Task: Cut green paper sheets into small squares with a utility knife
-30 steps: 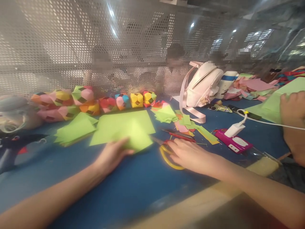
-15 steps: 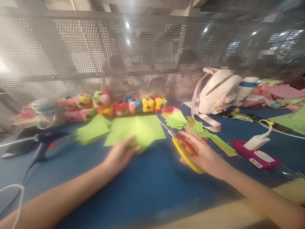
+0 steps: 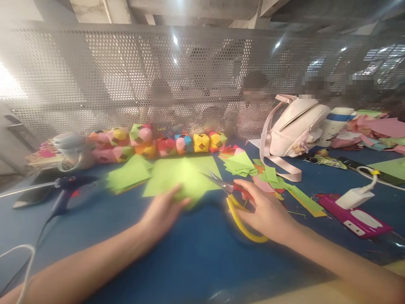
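Note:
My left hand (image 3: 166,211) holds a light green paper (image 3: 190,181), blurred, above a larger green sheet (image 3: 155,177) on the blue table. Scissors (image 3: 242,221) with yellow and red handles are in my right hand (image 3: 265,211). Their blades are slightly parted and point left, close to the right edge of the held paper. A stack of green squares (image 3: 129,173) lies left of the sheet, and another pile of green pieces (image 3: 241,164) lies to its right.
Folded paper balls (image 3: 166,145) line the back before a perforated screen (image 3: 202,63). At left lies a glue gun (image 3: 65,194) with its cord. A pink bag (image 3: 294,122), a bottle (image 3: 337,122), paper scraps (image 3: 373,126) and a magenta power strip (image 3: 357,217) stand at right.
The scissors have turned leftward and their blades have opened, nearer the paper. The whole view has shifted slightly, so things appear a little further right and lower. My left hand still holds the paper.

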Available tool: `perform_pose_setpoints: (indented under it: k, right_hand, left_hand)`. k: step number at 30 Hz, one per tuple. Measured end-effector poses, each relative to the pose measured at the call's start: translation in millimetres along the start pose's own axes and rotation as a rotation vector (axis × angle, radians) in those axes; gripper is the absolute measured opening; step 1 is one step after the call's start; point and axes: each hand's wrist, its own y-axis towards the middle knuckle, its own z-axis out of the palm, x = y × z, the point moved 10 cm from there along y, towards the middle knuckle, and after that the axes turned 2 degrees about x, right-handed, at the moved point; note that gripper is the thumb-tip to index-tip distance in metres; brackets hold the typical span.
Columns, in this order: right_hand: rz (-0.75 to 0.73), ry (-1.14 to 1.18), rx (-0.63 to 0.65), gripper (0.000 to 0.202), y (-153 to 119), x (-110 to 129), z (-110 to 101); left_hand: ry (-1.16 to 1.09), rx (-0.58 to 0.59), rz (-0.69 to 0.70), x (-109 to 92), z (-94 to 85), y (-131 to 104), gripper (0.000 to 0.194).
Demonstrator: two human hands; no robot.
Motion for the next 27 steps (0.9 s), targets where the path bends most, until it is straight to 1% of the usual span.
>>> perform_pose_setpoints:
  k: [4, 9, 15, 18, 23, 27]
  right_hand:
    - [-0.026, -0.011, -0.009, 0.046, -0.6, 5.7, 3.6]
    - [-0.042, 0.012, -0.027, 0.044, -1.5, 8.6, 3.0]
    - [-0.044, 0.018, -0.041, 0.043, -1.2, 8.9, 2.6]
    - [-0.053, 0.019, -0.055, 0.041, -0.9, 11.1, 1.6]
    - [-0.019, 0.024, -0.033, 0.039, -1.1, 10.3, 0.9]
    - [-0.020, 0.026, -0.022, 0.040, -2.4, 9.3, 0.7]
  left_hand:
    - [-0.032, 0.005, -0.007, -0.5, 1.7, -0.4, 0.021]
    - [-0.050, -0.019, -0.023, 1.4, 1.0, -0.6, 0.022]
    - [-0.006, 0.028, -0.013, 2.9, 2.6, -0.8, 0.020]
    - [-0.001, 0.031, -0.004, 2.7, 2.2, -0.8, 0.020]
    - [-0.008, 0.023, -0.008, 3.3, 2.4, -0.7, 0.019]
    - [-0.017, 0.029, -0.005, 3.2, 3.1, -0.9, 0.019]
